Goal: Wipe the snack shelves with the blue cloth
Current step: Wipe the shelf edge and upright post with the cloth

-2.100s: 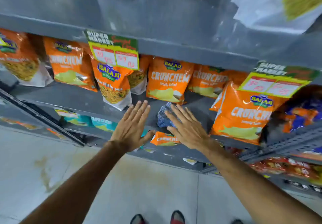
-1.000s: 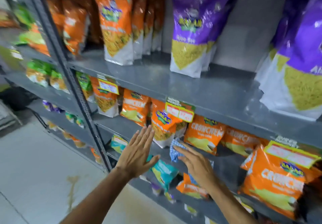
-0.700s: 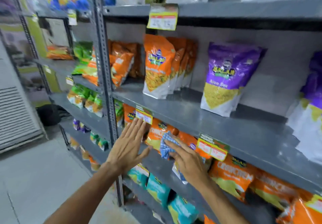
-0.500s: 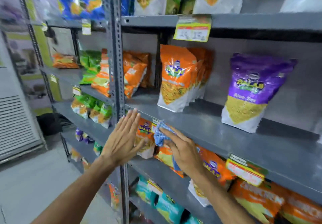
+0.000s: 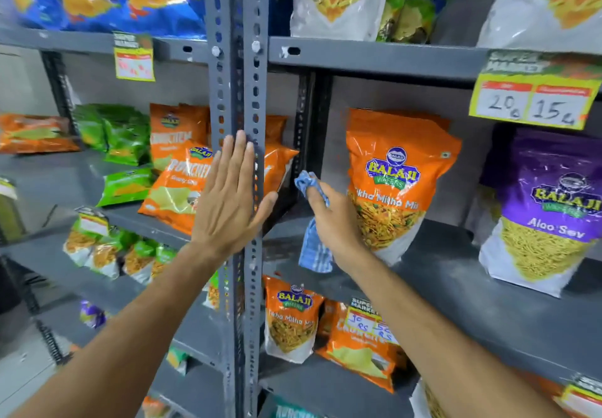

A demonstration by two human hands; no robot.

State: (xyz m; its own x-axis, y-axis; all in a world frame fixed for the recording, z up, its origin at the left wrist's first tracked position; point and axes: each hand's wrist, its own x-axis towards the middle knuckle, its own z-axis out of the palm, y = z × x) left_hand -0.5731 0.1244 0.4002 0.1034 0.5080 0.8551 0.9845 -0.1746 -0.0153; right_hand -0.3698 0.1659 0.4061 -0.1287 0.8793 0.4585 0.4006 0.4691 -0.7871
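My right hand (image 5: pixel 335 219) is shut on the blue checked cloth (image 5: pixel 314 251), which bunches above my fingers and hangs down below my palm. It hovers over the left end of the grey middle shelf (image 5: pixel 439 284), just left of an orange Balaji snack bag (image 5: pixel 395 183). My left hand (image 5: pixel 228 199) is flat and open, fingers together and pointing up, in front of the grey perforated upright post (image 5: pixel 236 59). Whether the cloth touches the shelf surface I cannot tell.
A purple Aloo Sev bag (image 5: pixel 547 212) stands right on the same shelf. Orange and green bags (image 5: pixel 127 144) fill the left bay. Yellow price tags (image 5: pixel 534 98) hang from the upper shelf edge. More orange bags (image 5: pixel 293 316) sit on the shelf below.
The view has swung up from the lower shelf to the middle one. My right hand picked up the cloth and carried it up to the middle shelf's left end; my left hand rose to the post.
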